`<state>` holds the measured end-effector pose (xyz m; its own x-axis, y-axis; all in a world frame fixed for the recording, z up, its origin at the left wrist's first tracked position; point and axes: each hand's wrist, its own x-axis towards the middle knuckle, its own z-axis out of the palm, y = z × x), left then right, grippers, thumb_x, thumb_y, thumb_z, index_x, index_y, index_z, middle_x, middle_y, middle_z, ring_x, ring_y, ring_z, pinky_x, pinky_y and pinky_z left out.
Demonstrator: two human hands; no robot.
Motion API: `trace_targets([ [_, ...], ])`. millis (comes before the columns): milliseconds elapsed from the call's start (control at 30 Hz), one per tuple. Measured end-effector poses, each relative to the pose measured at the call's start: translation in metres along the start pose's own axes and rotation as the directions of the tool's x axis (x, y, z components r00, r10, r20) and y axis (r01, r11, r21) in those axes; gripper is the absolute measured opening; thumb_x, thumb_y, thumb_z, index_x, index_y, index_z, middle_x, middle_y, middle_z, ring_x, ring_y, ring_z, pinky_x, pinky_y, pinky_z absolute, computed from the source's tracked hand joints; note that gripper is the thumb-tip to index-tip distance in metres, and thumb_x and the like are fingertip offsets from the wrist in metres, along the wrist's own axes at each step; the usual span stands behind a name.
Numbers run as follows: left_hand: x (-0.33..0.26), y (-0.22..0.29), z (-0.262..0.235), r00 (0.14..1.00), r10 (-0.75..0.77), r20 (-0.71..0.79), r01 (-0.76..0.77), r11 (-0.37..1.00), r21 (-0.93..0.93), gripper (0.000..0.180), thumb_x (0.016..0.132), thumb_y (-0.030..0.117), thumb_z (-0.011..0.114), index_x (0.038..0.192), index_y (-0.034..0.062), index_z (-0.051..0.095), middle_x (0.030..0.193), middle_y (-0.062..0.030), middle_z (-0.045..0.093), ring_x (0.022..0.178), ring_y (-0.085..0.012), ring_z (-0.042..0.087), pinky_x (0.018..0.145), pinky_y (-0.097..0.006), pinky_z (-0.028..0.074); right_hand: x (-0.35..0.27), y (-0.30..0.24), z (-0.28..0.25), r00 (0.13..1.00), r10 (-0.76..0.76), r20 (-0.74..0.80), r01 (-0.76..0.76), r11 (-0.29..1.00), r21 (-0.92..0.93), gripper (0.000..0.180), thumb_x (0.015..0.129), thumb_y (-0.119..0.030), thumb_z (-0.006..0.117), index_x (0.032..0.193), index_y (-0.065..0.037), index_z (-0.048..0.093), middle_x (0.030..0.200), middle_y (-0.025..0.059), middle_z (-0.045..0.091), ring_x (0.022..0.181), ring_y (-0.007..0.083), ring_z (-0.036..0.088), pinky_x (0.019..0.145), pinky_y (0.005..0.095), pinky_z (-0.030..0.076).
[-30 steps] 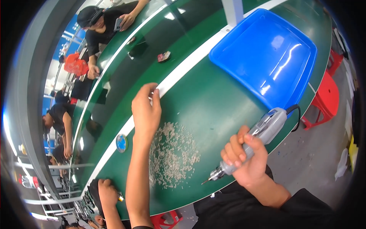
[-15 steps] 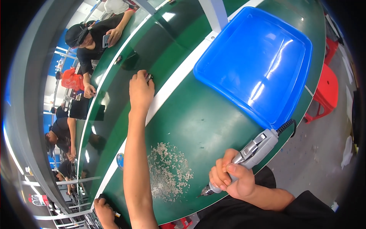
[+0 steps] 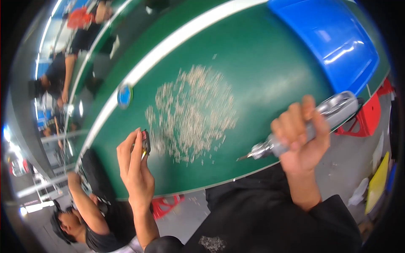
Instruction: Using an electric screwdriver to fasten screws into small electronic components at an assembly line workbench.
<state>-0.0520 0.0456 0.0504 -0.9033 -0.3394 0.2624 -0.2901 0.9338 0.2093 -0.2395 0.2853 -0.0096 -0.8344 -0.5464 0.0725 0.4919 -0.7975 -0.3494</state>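
My left hand (image 3: 136,177) is closed, its fingertips pinching a small dark part (image 3: 146,143) with red and yellow bits on it. It hovers by the near left edge of a heap of tiny silver screw-like pieces (image 3: 194,114) spread over the green tabletop (image 3: 261,71). Wrapped round the grip of a grey electric screwdriver (image 3: 341,105) is my right hand (image 3: 300,137). The tool's metal chuck and thin bit point left, just above the table's near edge and apart from the heap. Motion blurs the part and the pieces.
A big blue tray (image 3: 337,46) occupies the far right of the table. Beside a white strip sits a small round blue-centred item (image 3: 125,96). Red stools (image 3: 367,118) stand at right. A co-worker (image 3: 80,223) sits close on my left; others work beyond.
My left hand has come back from the far strip of the table, now with the small dark part. The view has swung left and down. The screwdriver stays in my right hand.
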Motion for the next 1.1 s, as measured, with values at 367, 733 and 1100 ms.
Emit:
trace_targets([
  [367, -0.104, 0.032, 0.026, 0.999, 0.043, 0.006, -0.042, 0.98, -0.194, 0.053, 0.061, -0.011, 0.064, 0.114, -0.0091, 0.059, 0.117, -0.0223, 0.06, 0.088, -0.0342, 0.058, 0.075, -0.041, 0.051, -0.062, 0.044, 0.027, 0.95, 0.311, 0.004, -0.31, 0.948, -0.072, 0.017, 0.097, -0.026, 0.046, 0.089, -0.011, 0.046, 0.058, -0.0016, 0.042, 0.048, 0.0107, 0.044, 0.056, 0.0289, 0.039],
  [733, -0.083, 0.055, 0.043, 0.961, 0.259, -0.094, -0.269, 0.957, -0.113, 0.035, 0.059, -0.007, 0.066, 0.093, -0.0139, 0.063, 0.094, -0.0222, 0.064, 0.074, -0.03, 0.062, 0.058, -0.034, 0.053, -0.121, 0.095, 0.032, 0.851, 0.507, -0.134, -0.524, 0.834, -0.172, 0.013, 0.093, -0.021, 0.049, 0.089, -0.009, 0.046, 0.071, 0.0069, 0.049, 0.064, 0.0211, 0.054, 0.067, 0.0352, 0.046],
  [1100, -0.081, 0.07, 0.049, 0.933, 0.311, -0.18, -0.325, 0.944, -0.056, 0.027, 0.066, -0.004, 0.069, 0.089, -0.0151, 0.063, 0.091, -0.0237, 0.065, 0.071, -0.0297, 0.063, 0.056, -0.034, 0.054, -0.114, 0.077, 0.032, 0.845, 0.509, -0.164, -0.532, 0.829, -0.169, 0.012, 0.093, -0.015, 0.05, 0.092, -0.004, 0.047, 0.072, 0.0093, 0.053, 0.067, 0.0238, 0.06, 0.068, 0.0359, 0.049],
])
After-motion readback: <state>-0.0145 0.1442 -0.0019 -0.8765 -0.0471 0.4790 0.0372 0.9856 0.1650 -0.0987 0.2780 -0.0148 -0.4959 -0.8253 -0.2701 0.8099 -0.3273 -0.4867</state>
